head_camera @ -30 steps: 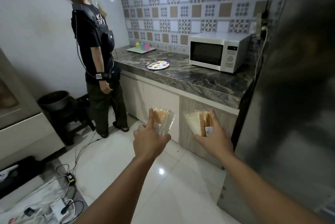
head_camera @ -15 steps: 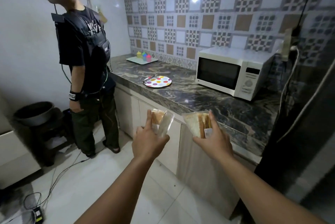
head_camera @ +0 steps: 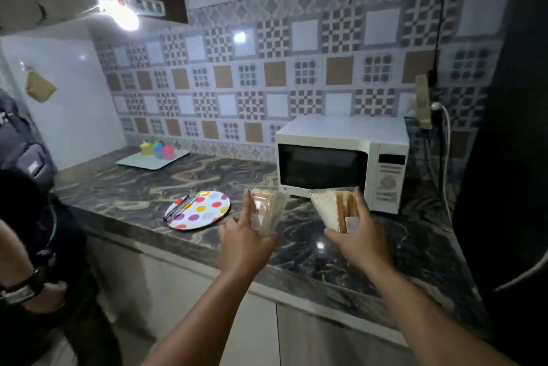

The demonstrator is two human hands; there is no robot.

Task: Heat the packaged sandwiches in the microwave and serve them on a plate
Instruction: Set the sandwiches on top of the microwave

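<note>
Each hand grips a wrapped sandwich, left hand (head_camera: 243, 244) and right hand (head_camera: 360, 242); best set one on the counter (head_camera: 124, 187) to free fingers for the closed microwave (head_camera: 341, 162) door.

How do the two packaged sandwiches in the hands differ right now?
The left sandwich, gripped by the left hand, shows its narrow edge and much clear wrapper; the right sandwich, in the right hand, shows a broad white bread face and layered cut side. The right one looks wider from here. Both are wrapped, carry a pale label and are held above the countertop.
</note>
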